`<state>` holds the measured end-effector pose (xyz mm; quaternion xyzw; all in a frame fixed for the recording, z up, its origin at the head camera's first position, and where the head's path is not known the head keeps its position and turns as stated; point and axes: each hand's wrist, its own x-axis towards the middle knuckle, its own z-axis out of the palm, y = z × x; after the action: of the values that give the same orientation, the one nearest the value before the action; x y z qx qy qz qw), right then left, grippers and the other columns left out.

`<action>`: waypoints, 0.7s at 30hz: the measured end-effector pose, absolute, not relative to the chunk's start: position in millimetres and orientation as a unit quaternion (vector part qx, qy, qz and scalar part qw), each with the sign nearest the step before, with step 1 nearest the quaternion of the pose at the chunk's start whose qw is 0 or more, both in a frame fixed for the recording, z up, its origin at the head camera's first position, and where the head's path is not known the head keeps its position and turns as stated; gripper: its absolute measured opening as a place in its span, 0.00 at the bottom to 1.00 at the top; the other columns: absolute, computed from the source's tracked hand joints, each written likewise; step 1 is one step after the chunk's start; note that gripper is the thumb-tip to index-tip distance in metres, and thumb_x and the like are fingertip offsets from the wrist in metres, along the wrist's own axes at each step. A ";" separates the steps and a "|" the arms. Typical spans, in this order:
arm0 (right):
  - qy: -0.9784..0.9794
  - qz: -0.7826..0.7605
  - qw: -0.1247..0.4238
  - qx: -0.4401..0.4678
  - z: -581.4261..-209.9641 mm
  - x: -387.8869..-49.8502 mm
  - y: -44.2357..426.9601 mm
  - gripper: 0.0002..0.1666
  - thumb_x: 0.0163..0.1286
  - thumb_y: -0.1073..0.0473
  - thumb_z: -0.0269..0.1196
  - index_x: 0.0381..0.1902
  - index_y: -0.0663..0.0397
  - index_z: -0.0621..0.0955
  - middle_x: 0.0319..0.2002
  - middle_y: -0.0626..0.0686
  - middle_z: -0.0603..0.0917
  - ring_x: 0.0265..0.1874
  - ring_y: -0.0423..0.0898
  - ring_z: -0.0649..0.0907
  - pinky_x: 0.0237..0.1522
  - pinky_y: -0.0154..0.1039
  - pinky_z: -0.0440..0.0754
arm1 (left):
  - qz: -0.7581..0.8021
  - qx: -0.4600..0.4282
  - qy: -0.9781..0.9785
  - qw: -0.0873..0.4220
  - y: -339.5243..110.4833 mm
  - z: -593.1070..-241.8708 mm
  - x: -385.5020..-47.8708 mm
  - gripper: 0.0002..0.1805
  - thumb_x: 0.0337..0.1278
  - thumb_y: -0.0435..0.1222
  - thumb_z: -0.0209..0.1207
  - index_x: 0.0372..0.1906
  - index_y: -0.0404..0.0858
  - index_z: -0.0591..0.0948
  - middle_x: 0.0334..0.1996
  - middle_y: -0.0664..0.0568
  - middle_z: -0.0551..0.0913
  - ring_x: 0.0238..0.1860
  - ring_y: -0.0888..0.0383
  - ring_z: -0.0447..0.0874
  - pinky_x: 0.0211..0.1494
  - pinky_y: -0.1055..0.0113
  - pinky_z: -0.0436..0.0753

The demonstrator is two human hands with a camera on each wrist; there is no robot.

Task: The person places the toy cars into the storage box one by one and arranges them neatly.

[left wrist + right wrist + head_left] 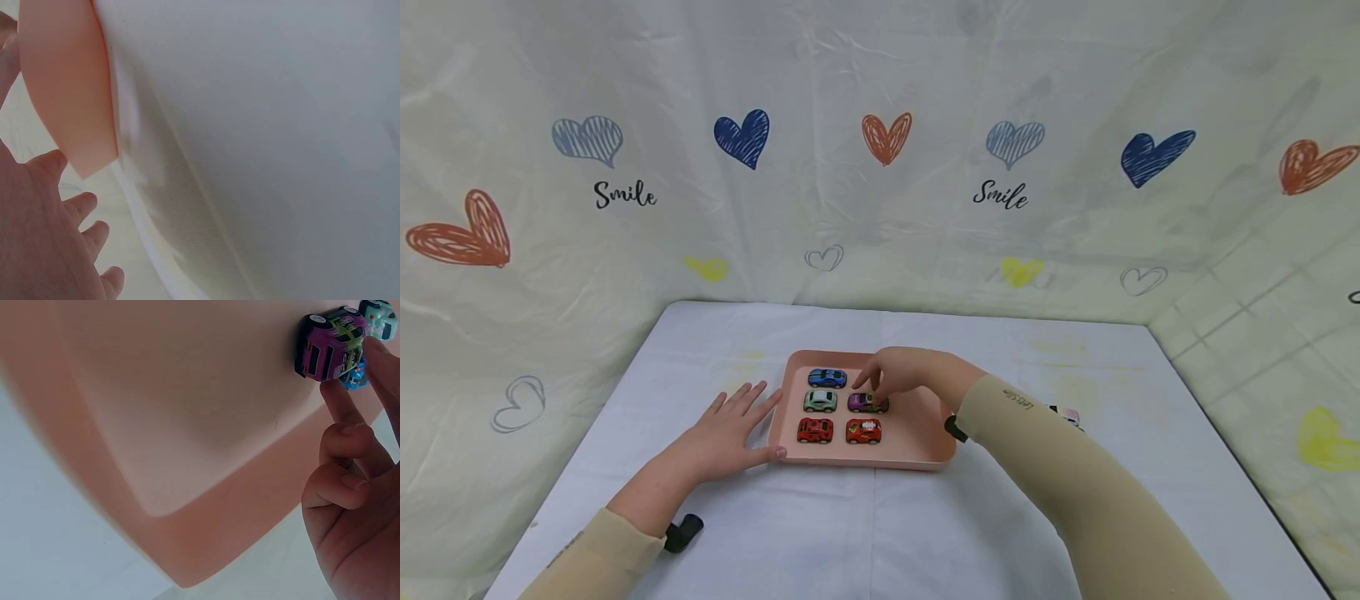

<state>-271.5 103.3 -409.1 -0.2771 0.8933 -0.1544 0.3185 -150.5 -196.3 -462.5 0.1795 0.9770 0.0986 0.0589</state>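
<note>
A pink tray [917,454] lies on the table with several small toy cars in it. My left hand [726,437] has its fingers spread beside the tray's left end. Its thumb touches the near left corner. With thumb and a finger, my right hand [910,371] pinches a purple toy car [330,350], which sits in the tray's middle row. Its other fingers are curled in the right wrist view. Around this car are a blue toy car [827,378], a pale green toy car [820,402] and two red toy cars, the left one [815,431] and the right one [863,431].
Partly hidden behind the right sleeve, a pinkish-white object [1066,413] lies on the white-covered table [820,533]. A white curtain [880,75] printed with hearts hangs behind. Each wrist carries a small black device; the left one [683,533] sits below the cuff.
</note>
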 end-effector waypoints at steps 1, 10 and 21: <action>0.893 -0.154 0.319 -0.278 -408.3 -271.1 104.1 0.22 0.66 0.59 0.68 0.57 0.35 0.84 0.40 0.42 0.83 0.46 0.43 0.78 0.49 0.38 0.80 | 0.099 0.180 0.977 0.059 -196.1 -462.3 -150.5 0.55 0.51 0.73 0.54 0.78 0.45 0.58 0.77 0.41 0.54 0.77 0.38 0.47 0.75 0.37 0.47; 0.891 -0.166 0.312 -0.286 -399.4 -270.3 112.4 0.21 0.68 0.57 0.67 0.58 0.38 0.84 0.41 0.43 0.83 0.48 0.44 0.77 0.53 0.40 0.80 | 0.089 0.178 0.978 0.065 -195.5 -459.0 -151.9 0.54 0.52 0.72 0.55 0.79 0.46 0.57 0.78 0.42 0.54 0.77 0.38 0.47 0.75 0.37 0.47; 0.888 -0.215 0.282 -0.293 -389.9 -267.3 134.2 0.21 0.67 0.55 0.68 0.59 0.43 0.84 0.43 0.45 0.84 0.48 0.47 0.77 0.51 0.44 0.79 | 0.104 0.178 0.976 0.066 -195.4 -459.8 -150.1 0.55 0.51 0.71 0.56 0.78 0.45 0.58 0.77 0.40 0.54 0.77 0.37 0.47 0.75 0.36 0.46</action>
<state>-267.3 134.2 -389.9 -0.2928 0.8880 -0.2155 0.2817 -150.1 -195.4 -459.8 0.1778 0.9763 0.1044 0.0663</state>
